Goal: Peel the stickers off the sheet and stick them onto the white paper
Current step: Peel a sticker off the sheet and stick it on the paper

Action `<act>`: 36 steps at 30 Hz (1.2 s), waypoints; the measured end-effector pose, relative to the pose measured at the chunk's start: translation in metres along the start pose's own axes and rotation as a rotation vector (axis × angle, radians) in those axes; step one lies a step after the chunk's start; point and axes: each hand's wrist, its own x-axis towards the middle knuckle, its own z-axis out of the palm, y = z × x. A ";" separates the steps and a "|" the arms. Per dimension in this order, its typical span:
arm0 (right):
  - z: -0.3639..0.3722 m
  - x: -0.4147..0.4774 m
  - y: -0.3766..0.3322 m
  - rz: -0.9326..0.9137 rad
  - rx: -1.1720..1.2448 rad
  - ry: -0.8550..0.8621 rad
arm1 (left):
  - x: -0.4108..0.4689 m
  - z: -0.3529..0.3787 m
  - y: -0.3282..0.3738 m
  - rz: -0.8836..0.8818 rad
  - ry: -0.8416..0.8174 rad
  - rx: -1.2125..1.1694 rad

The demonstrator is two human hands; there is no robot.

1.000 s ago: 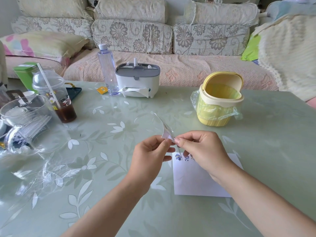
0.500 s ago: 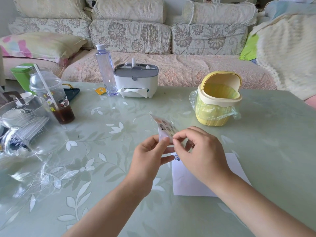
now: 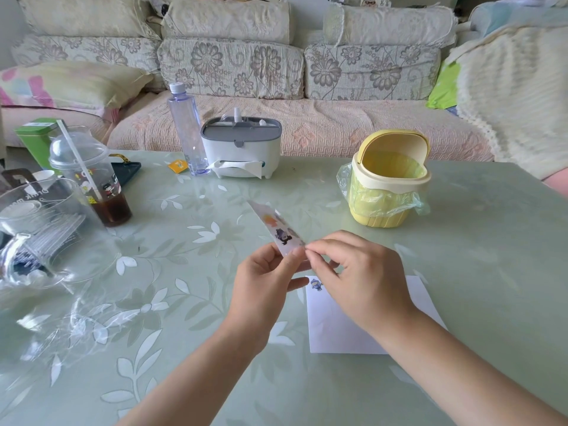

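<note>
The left hand [image 3: 267, 278] pinches the sticker sheet [image 3: 278, 230]. The right hand [image 3: 359, 278] pinches the sheet's near edge, and the spot is too small to see well. This hand hides part of the white paper [image 3: 335, 327].

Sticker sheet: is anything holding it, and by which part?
The left hand grips the sticker sheet by its near end; the right hand pinches its edge right beside. Whether anything has lifted cannot be told.

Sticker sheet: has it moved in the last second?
Yes. The sticker sheet has tilted, its free end going left, away from the yellow bin, and its printed face now shows.
</note>
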 end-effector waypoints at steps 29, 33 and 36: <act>-0.008 0.011 0.020 0.520 0.559 -0.327 | 0.014 -0.020 0.007 -0.251 -0.266 -0.115; -0.008 0.011 0.021 0.637 0.492 -0.278 | 0.012 -0.019 0.005 -0.231 -0.334 -0.152; -0.009 0.009 0.018 0.573 0.332 -0.214 | 0.010 -0.016 0.001 -0.185 -0.299 -0.118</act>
